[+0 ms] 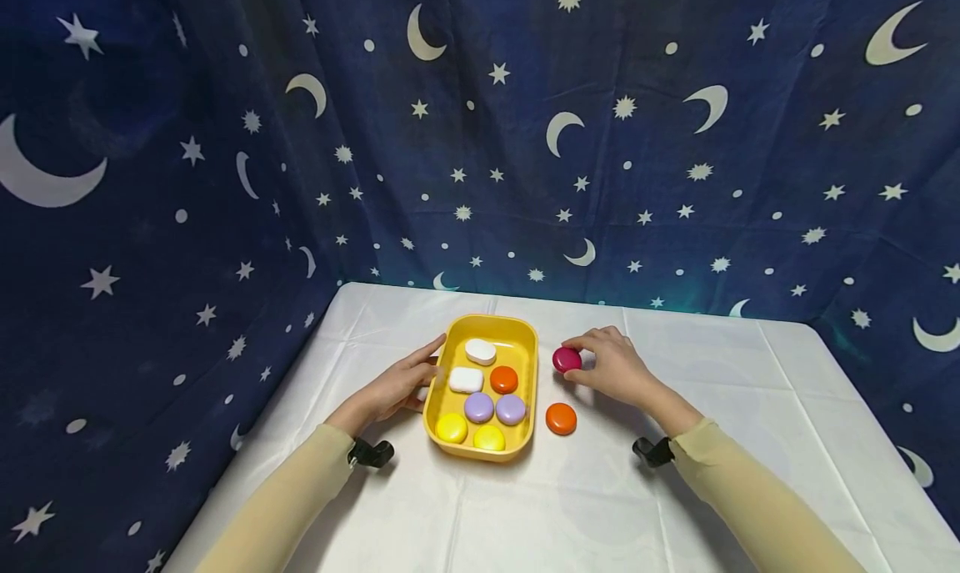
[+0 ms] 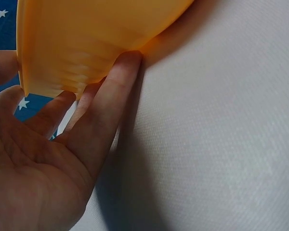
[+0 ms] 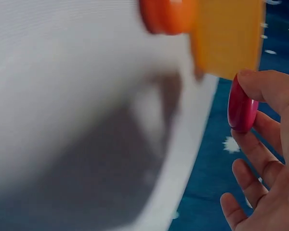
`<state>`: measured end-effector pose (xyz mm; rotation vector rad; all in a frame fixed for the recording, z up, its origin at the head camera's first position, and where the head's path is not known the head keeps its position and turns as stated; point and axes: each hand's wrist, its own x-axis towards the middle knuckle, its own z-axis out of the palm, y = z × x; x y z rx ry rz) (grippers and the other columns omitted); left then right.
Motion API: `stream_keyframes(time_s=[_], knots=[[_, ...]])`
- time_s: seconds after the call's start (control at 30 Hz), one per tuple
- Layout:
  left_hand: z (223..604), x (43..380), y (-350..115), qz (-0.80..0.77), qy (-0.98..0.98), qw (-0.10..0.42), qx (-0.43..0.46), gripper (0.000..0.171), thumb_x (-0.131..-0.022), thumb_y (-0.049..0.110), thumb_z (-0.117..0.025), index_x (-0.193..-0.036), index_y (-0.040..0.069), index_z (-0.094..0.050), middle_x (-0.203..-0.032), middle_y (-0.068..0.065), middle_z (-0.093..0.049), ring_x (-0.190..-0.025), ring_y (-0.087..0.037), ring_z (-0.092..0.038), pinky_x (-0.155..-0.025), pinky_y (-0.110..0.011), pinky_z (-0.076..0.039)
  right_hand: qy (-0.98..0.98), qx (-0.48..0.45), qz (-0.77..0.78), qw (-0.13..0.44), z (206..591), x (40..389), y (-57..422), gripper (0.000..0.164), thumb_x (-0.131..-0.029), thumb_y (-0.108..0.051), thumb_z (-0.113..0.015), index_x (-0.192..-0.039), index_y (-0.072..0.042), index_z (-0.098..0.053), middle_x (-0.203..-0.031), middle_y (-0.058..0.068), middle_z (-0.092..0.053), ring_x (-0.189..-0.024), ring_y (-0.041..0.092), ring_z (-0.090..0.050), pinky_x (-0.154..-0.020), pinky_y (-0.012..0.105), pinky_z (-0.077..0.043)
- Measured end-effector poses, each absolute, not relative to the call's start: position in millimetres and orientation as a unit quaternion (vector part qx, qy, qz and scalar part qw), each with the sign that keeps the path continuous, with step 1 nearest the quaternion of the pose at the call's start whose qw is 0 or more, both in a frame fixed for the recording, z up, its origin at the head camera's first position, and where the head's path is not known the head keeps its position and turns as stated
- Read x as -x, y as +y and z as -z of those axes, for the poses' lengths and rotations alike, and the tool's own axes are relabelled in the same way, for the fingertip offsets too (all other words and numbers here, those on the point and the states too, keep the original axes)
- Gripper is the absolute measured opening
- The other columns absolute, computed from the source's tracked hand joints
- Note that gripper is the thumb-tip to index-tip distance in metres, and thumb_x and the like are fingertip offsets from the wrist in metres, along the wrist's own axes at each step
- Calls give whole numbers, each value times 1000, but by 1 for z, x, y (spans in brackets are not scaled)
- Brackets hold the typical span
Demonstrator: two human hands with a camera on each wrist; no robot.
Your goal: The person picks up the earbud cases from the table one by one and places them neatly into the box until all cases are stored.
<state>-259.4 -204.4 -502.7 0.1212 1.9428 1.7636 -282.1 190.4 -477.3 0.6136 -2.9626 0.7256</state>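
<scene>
The yellow tray (image 1: 441, 434) has my left hand (image 1: 395, 389) at its left side; the fingers (image 2: 120, 77) lie against its outer wall and the thumb is at the rim. My right hand (image 1: 611, 364) pinches a glossy, dark pink rounded disc (image 1: 566, 359) between thumb and fingers, right of the tray. In the right wrist view the disc (image 3: 241, 106) is seen edge-on, the other fingers spread below it. Just nearer on the table is an orange disc (image 1: 561, 419).
Inside the tray are two white pieces (image 1: 466, 380), one orange-red disc (image 1: 504, 379), two lilac discs (image 1: 479, 407) and two yellow discs (image 1: 489, 438). A white cloth (image 1: 540, 515) covers the table. A dark blue curtain (image 1: 525, 214) with moons and stars hangs behind and at the sides.
</scene>
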Motion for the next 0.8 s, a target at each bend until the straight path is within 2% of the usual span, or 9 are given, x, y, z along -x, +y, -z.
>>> stream_keyframes(time_s=[0.17, 0.4, 0.6, 0.8], knots=[[502, 259, -204, -651, 714, 253, -44, 67, -104, 24, -53, -162, 44, -26, -160, -14, -36, -127, -34, -57, -82, -48, -60, -940, -207, -267, 42, 457, 287, 182, 51, -81, -33, -86, -128, -18, -72, -115, 5, -66, -120, 31, -44, -100, 55, -37], [501, 258, -203, -652, 713, 254, -44, 68, -103, 26, -55, -162, 43, -26, -160, -14, -35, -126, -35, -57, -83, -49, -60, -933, -227, -278, 33, 447, 293, 160, 51, -80, -36, -86, -127, -20, -73, -116, 2, -67, -125, 30, -43, -105, 57, -34], [501, 258, -204, -653, 711, 256, -50, 68, -103, 28, -56, -162, 43, -25, -160, -15, -35, -128, -35, -56, -83, -49, -60, -934, -232, -270, 27, 448, 299, 137, 50, -80, -36, -85, -127, -21, -74, -116, 0, -67, -123, 27, -43, -105, 54, -35], [501, 257, -204, -648, 717, 253, -42, 69, -102, 30, -58, -162, 44, -26, -162, -14, -33, -129, -35, -56, -83, -49, -60, -937, -238, -253, 21, 450, 303, 121, 52, -80, -36, -86, -128, -18, -74, -120, 4, -68, -122, 28, -44, -101, 51, -37]])
